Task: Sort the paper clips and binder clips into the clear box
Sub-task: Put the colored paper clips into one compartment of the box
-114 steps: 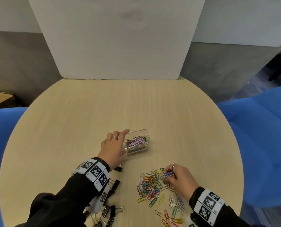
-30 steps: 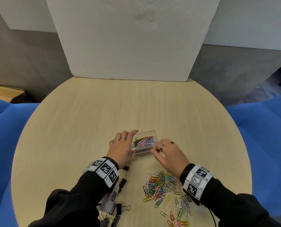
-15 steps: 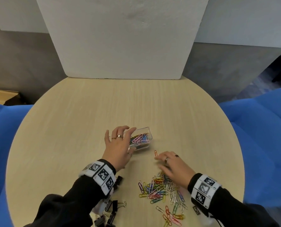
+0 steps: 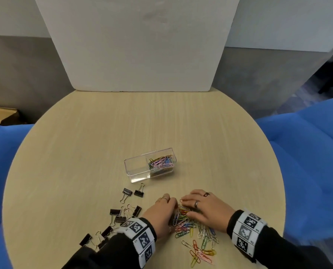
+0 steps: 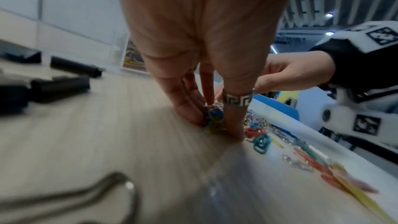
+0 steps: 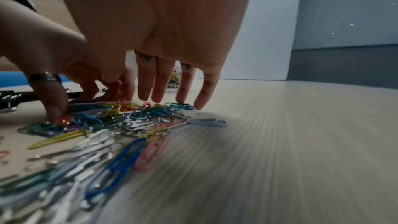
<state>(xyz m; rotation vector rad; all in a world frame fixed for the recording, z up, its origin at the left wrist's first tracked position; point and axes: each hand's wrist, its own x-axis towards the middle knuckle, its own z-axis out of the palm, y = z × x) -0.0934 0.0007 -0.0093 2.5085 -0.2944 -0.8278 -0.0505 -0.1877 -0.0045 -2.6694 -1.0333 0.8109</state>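
Wood-grain laminate covers the round surface (image 4: 103, 142) in front of me; a white panel (image 4: 134, 41) stands upright at its far edge, and blue seating (image 4: 307, 152) flanks both sides.

The clear box (image 4: 137, 169) sits near the middle of the surface, well apart from both of my hands. It has two compartments: the right one holds coloured paper clips, the left one shows nothing inside.

My left hand (image 4: 160, 212) and my right hand (image 4: 206, 208) meet over the loose pile of paper clips (image 4: 192, 235) at the near edge. Both wrists carry white bands with black square markers.

Left hand state: fingers point down onto the surface, and the thumb and fingertips (image 5: 189, 113) pinch a small bunch of coloured paper clips at the left edge of the pile.

Right hand state: fingers (image 6: 159, 81) are straight and spread, with the tips touching the far edge of the pile (image 6: 120, 122). I cannot see any clip held in it. Rings are visible on fingers of both hands.

The black binder clips (image 4: 122, 212) lie scattered to the left of the pile, beside and partly under my left sleeve. Two of them (image 4: 133, 193) lie nearer the box, just in front of its near wall.
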